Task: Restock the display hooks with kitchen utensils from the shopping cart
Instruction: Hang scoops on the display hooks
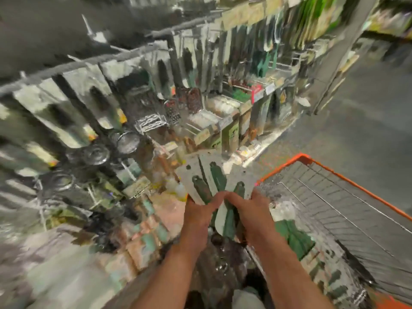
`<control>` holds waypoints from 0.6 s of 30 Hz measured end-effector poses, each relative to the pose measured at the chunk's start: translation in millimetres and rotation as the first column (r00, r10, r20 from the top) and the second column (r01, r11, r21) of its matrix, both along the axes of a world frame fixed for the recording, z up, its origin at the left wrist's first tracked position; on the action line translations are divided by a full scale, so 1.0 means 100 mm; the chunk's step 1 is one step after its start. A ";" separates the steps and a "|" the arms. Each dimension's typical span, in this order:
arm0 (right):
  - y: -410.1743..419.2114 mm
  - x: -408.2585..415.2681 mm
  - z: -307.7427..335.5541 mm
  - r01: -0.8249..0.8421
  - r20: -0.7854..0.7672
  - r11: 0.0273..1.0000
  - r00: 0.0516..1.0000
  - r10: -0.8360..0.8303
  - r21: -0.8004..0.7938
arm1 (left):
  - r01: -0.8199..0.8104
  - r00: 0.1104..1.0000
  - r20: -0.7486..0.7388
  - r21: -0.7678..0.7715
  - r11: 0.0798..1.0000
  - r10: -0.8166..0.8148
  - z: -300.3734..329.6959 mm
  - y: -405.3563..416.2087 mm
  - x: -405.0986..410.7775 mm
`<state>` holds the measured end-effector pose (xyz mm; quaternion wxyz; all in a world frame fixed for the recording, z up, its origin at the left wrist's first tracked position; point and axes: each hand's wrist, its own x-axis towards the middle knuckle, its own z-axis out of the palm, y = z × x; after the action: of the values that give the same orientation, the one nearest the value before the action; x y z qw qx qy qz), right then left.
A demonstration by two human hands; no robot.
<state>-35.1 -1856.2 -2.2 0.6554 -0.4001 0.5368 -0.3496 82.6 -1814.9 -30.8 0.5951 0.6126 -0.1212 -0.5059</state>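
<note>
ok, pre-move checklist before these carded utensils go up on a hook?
1. Grip: left hand and right hand both hold the fanned carded utensils. ok.
2. Hang holes: one shows near a card's top left corner; the others are blurred. cannot tell.
3. One card singled out for hanging: several are still fanned together. not ok.
4. Free display hook located: the rack is motion-blurred. cannot tell.
5. Shopping cart close on the right for the next batch. ok.

Head view, steeply downward (close over hands (225, 210)), toward shelves (200, 103).
</note>
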 end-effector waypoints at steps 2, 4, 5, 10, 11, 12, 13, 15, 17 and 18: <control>0.06 0.26 0.14 -0.088 -0.003 0.996 0.996 0.088 -0.022 | -0.095 0.995 -0.015 -0.012 0.995 0.094 0.08 0.16 0.23; 0.12 0.53 0.21 -0.191 0.031 0.982 0.981 0.191 -0.012 | -0.207 0.977 -0.041 -0.002 0.978 0.207 0.14 0.35 0.45; 0.16 0.68 0.23 -0.239 0.041 0.971 0.970 0.240 -0.017 | -0.271 0.962 -0.047 -0.006 0.963 0.271 0.18 0.45 0.55; 0.35 1.19 0.23 -0.474 0.061 0.880 0.879 0.474 0.001 | -0.560 0.828 -0.015 -0.050 0.827 0.560 0.29 0.97 0.86; 0.38 1.29 0.23 -0.520 0.070 0.854 0.852 0.518 0.007 | -0.596 0.803 -0.008 -0.052 0.802 0.596 0.32 1.09 0.89; 0.41 1.37 0.23 -0.563 0.088 0.826 0.825 0.559 0.023 | -0.622 0.782 -0.009 -0.059 0.780 0.623 0.36 1.19 0.91; 0.46 1.48 0.26 -0.624 0.101 0.781 0.779 0.619 0.035 | -0.665 0.746 -0.008 -0.072 0.743 0.666 0.40 1.31 0.93; 0.57 1.64 0.31 -0.703 0.120 0.710 0.708 0.696 0.030 | -0.728 0.684 0.001 -0.064 0.683 0.729 0.48 1.50 0.94; 0.66 1.75 0.32 -0.735 0.127 0.678 0.672 0.729 -0.006 | -0.770 0.636 0.023 -0.054 0.636 0.772 0.50 1.63 0.96; 0.73 1.80 0.33 -0.749 0.126 0.662 0.655 0.745 -0.024 | -0.796 0.601 0.043 -0.055 0.603 0.798 0.50 1.70 0.98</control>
<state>145.3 -1782.9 30.9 0.7793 -0.5526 0.2882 -0.0656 180.2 -1644.9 19.1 0.7632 0.6089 0.1381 -0.1665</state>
